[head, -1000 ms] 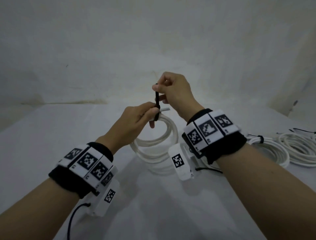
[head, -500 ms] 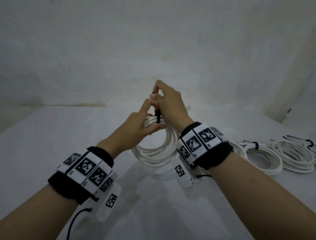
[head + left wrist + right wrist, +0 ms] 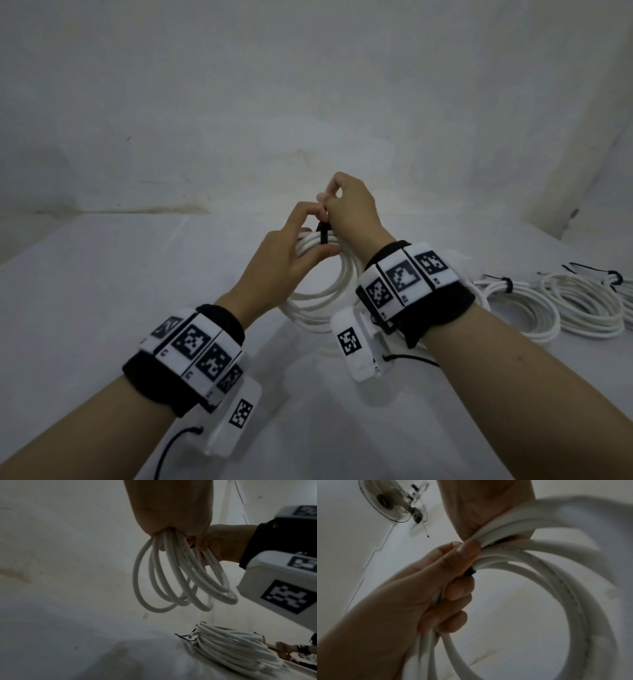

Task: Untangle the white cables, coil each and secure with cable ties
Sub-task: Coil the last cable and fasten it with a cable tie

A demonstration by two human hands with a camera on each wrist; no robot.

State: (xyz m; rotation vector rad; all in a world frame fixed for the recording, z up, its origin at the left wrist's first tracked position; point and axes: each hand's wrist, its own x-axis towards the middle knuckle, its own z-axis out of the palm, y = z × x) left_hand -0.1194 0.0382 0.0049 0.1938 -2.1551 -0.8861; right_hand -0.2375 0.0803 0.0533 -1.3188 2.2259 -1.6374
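I grip the white coil (image 3: 310,274) at its top in my left hand (image 3: 284,260), raised above the desk (image 3: 85,308); my right hand (image 3: 349,209) pinches the black tie (image 3: 322,233). The cable looks light and springy, so I judge beside the tie the best hold.

Both forearms reach forward and the two hands meet in the middle, raised above the surface. The left hand (image 3: 287,260) has its fingers curled, with the thumb stretched to the right and the forefinger bent upward. The right hand (image 3: 349,212) is a little higher, with the wrist bent down and the fingertips pinched together. Each wrist wears a black band with white marker tags.
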